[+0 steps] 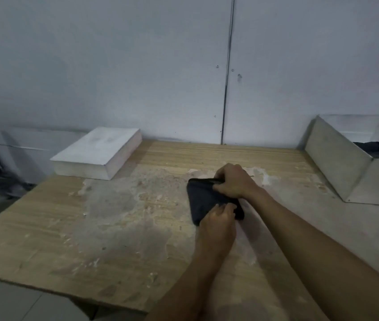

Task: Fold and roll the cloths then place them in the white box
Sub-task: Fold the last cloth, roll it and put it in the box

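Dark cloth (203, 200) is lying folded on the worn wooden table (105, 228), right of the frame's centre, its long axis running from upper left to lower right. Both hands are working it. The right hand (233, 181), the one reaching furthest up the frame, is closing over the cloth's far right edge, fingers curling down onto the fabric. The left hand (218, 216), lower in the frame, is pinching the near right edge, fingertips tucking under what looks like a thickening lip. Judging by that lip, a roll is starting along the right-hand long edge, so the flat fabric left to take up is lying to the left of both grips, and the roll would have to travel leftward across the short width. The white box (345, 163) is sitting open at the right edge of the frame, against the wall, with something dark already resting inside it (369, 147); whether that is a rolled cloth I cannot tell for sure. The right hand is nearer to it. A closed white slab-like box (98, 154) is resting at the upper left of the table, well apart from the work.
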